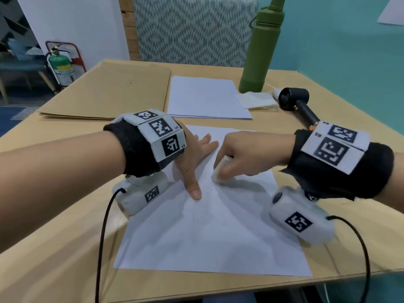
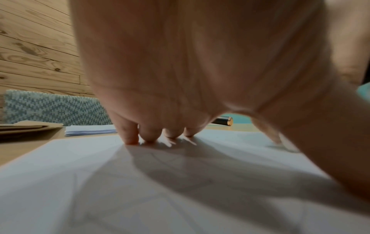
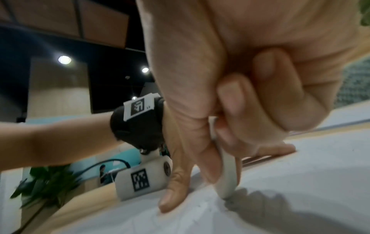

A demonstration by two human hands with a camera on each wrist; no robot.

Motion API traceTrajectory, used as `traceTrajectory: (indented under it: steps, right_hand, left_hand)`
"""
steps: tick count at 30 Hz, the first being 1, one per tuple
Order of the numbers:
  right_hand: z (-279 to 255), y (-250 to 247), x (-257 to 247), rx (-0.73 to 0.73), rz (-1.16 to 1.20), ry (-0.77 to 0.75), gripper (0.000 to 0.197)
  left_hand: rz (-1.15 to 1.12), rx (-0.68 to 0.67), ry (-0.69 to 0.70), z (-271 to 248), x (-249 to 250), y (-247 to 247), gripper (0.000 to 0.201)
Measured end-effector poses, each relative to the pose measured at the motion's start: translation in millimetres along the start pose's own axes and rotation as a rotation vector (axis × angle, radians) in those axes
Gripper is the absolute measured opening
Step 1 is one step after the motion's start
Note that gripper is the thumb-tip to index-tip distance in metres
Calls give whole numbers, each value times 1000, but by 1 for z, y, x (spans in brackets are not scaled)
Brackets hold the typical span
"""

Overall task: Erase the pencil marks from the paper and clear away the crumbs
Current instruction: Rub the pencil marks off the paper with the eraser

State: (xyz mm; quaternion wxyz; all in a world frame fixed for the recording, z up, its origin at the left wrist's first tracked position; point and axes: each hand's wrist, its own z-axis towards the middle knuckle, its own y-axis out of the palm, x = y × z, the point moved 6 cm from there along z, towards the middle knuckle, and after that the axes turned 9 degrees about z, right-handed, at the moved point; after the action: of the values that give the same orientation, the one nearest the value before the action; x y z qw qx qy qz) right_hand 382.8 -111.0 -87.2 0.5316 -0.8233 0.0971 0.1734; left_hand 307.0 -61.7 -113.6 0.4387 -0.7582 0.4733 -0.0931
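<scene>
The left hand (image 1: 192, 162) is pressing flat, fingers spread, on the paper (image 1: 207, 232) — likely pinning it against the rubbing — while the right hand (image 1: 247, 154) is pinching the eraser (image 1: 219, 171) — tip down on the paper beside the left thumb.

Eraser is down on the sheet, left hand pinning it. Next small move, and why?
Probably another short rubbing stroke. The right hand grips the white eraser with its end on the paper, the left hand presses the sheet flat, and faint pencil lines still show nearby. Crumbs come later.
</scene>
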Motion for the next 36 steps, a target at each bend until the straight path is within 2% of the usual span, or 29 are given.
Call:
traceTrajectory:
  steps: [4, 7, 11, 13, 16, 18, 20, 22, 25, 27, 30, 31, 35, 36]
  right_hand:
    - [5, -16, 15, 36, 40, 68, 27]
    - [11, -28, 29, 132, 75, 98, 23]
    - [8, -25, 30, 185, 66, 81, 16]
    - [2, -17, 24, 154, 16, 19, 19]
    - [-9, -4, 16, -23, -46, -27, 18]
    - [-8, -5, 15, -86, -50, -25, 18]
    - [2, -13, 16, -47, -70, -21, 23]
    - [12, -22, 19, 57, -90, -20, 23]
    - [10, -22, 15, 140, -112, -85, 13]
    - [-3, -10, 10, 67, -115, -135, 21]
    - [-19, 2, 7, -86, -39, -104, 15]
    - [-17, -1, 7, -67, -29, -94, 16]
    - [8, -25, 16, 202, -48, -38, 17]
    - [9, -25, 15, 229, -48, -45, 15]
  left_hand:
    - [-28, 87, -40, -1, 6, -2, 108]
    - [-38, 91, -37, 2, 7, -2, 110]
    - [-28, 89, -17, 3, 7, -5, 114]
    - [-6, 90, -9, 1, 9, -7, 116]
    - [25, 91, -1, 0, 12, -8, 119]
    - [27, 89, -2, 0, 13, -8, 120]
    - [20, 90, -10, -1, 13, -8, 119]
    - [11, 93, -16, -3, 12, -8, 119]
    - [13, 93, -19, -4, 13, -8, 120]
    - [32, 89, -23, -3, 13, -7, 121]
    - [57, 80, -26, -1, 14, -7, 122]
    - [59, 79, -27, -1, 14, -7, 121]
    - [51, 88, -30, -4, 14, -8, 119]
    - [52, 90, -28, -4, 14, -8, 119]
